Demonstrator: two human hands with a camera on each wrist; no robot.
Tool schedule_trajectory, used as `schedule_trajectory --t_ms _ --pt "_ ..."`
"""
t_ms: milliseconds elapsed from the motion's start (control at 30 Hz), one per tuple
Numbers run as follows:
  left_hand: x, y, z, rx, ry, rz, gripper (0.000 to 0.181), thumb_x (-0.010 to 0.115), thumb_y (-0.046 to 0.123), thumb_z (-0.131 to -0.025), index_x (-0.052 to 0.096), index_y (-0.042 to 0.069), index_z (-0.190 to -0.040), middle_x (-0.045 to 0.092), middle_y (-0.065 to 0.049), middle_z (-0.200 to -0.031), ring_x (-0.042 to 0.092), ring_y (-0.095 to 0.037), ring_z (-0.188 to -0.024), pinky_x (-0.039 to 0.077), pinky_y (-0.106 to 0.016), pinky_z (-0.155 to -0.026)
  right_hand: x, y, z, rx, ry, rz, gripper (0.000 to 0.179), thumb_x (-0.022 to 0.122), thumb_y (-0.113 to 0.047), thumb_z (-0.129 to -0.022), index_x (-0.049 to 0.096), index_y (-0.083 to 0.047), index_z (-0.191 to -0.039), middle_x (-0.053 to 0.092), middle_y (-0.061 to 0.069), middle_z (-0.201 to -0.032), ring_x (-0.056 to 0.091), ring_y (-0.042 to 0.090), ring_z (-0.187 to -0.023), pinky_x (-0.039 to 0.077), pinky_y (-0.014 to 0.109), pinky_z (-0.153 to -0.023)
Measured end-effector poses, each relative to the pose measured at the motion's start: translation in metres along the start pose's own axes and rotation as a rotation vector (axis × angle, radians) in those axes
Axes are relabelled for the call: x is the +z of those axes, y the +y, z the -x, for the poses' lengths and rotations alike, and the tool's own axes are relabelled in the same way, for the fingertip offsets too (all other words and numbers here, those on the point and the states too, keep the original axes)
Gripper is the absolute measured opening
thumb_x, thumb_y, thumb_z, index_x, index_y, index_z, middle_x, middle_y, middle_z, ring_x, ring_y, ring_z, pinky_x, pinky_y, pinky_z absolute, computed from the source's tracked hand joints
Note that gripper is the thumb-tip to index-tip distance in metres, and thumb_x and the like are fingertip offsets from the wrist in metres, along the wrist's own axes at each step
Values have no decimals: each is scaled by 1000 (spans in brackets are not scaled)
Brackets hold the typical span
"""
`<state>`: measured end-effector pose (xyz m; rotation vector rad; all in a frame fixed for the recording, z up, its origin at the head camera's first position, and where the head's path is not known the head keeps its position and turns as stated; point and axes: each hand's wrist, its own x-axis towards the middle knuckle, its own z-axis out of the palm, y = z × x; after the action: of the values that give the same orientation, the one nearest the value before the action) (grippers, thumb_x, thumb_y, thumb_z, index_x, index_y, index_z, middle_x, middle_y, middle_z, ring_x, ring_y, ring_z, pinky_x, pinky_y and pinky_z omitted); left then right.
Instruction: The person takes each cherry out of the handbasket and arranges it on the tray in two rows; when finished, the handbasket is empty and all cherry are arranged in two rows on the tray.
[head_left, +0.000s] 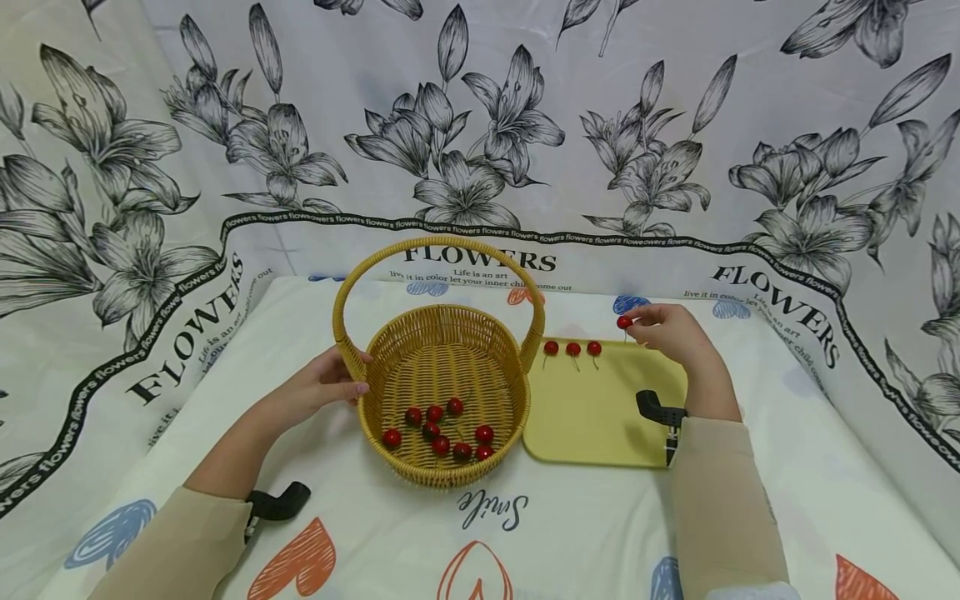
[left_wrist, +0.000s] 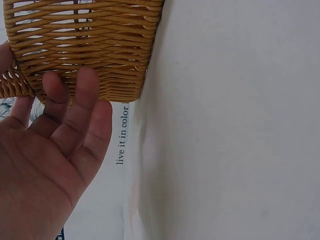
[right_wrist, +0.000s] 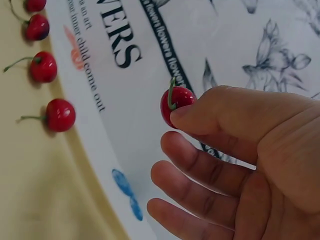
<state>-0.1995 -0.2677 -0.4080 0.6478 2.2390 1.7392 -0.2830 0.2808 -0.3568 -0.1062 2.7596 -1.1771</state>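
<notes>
My left hand (head_left: 318, 387) grips the wicker basket (head_left: 442, 477) at its left side, where the tall handle meets the rim. In the left wrist view, several fingers (left_wrist: 87, 97) lie spread against the outer weave. Inside the basket, several red cherries (head_left: 441, 446) are gathered toward the near side. Over the far right part of the yellow tray (head_left: 600, 417), my right hand (head_left: 671, 333) pinches a cherry (right_wrist: 175, 102) between thumb and finger; its green stem shows in the right wrist view. Three cherries (head_left: 573, 349) with stems lie in a row along the tray's far edge.
The basket's handle (head_left: 442, 242) arches high above it, and its right side stands close against the tray. A white patterned cloth (head_left: 390, 542) covers the table. Behind hangs a flower-printed curtain (head_left: 300, 67).
</notes>
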Motion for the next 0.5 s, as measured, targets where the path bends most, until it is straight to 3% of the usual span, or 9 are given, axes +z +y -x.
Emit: schedule_trajectory --t_ms 333,500 --pt "0 0 -1 13 -5 -6 43 61 1 -99 41 -14 -134 60 -15 -103 62 -19 -88 58 -36 -76 13 20 -12 5 -39 65 32 67 -18 -99 68 1 -125 68 15 -109 60 28 -88 54 41 -79" --pt "0 0 -1 20 -6 -9 43 61 0 -99 40 -14 -134 61 -13 -101 62 -18 -87 58 -35 -75 19 25 -16 21 -56 98 32 68 -17 -98 69 0 -124 68 17 -111 60 26 -83 51 34 -71"
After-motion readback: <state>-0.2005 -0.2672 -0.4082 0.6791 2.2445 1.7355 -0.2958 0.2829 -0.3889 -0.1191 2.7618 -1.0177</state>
